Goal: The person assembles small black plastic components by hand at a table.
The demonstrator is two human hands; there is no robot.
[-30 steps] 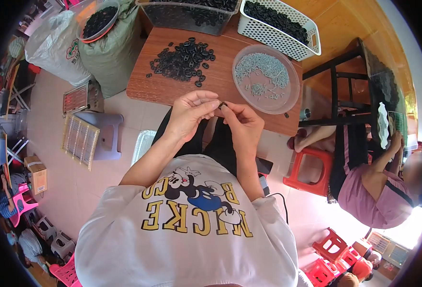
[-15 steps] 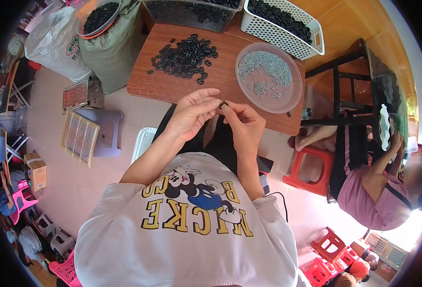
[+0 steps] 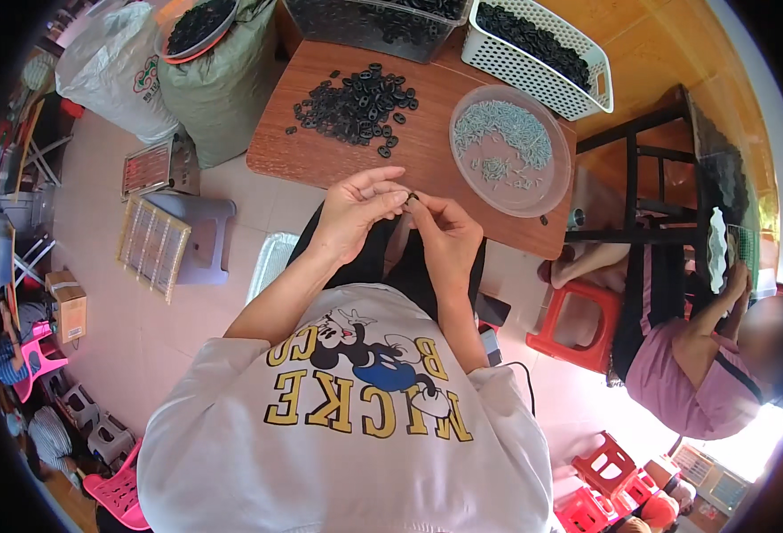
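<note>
Just past my lap, at the table's near edge, both hands meet fingertip to fingertip. Between thumb and finger my right hand (image 3: 447, 233) pinches a small black plastic piece (image 3: 413, 196). My left hand (image 3: 353, 218) has thumb and forefinger pressed together against that piece, its other fingers loosely curled; whatever lies in its pinch is too small to make out. Beyond the hands, a loose pile of black oval pieces with holes (image 3: 360, 105) lies on the brown table (image 3: 427, 98). To its right, small silvery screw-like pins (image 3: 520, 133) fill part of a round clear tub (image 3: 465, 173).
A clear bin (image 3: 356, 35) and a white basket (image 3: 542, 89), both holding black pieces, stand at the back. Sacks (image 3: 218, 107) stand left of the table. A bamboo rack (image 3: 153, 249) leans on a grey stool (image 3: 209, 240). At right, a person (image 3: 698, 373) sits near a red stool (image 3: 573, 329).
The view has shifted slightly, so the table and tubs sit a little further right. My hands keep nearly the same pose, fingertips together at the black piece.
</note>
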